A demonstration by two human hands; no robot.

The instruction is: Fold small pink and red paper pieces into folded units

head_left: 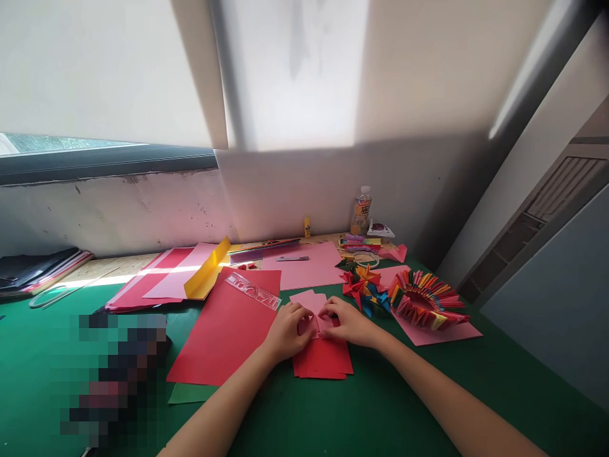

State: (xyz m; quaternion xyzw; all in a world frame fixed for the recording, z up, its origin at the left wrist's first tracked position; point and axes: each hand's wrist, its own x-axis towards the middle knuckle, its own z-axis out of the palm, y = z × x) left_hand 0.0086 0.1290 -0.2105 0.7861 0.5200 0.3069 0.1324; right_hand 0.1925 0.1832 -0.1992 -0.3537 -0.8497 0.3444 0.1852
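Note:
My left hand [288,330] and my right hand [347,322] meet over a small pink paper piece [310,303], fingers pinching its lower edge from both sides. The pink piece lies on a stack of small red paper squares [324,362] on the green table cover [333,412]. A large red sheet [223,333] lies just left of my left hand, with a clear plastic ruler [253,291] across its top corner.
Folded colourful paper stars [364,287] and a multicoloured pleated paper ring [425,298] sit to the right. Pink, red and yellow sheets [166,282], a metal clip [292,258], a glue stick [307,227] and a bottle [361,211] lie by the wall. A blurred patch covers the front left.

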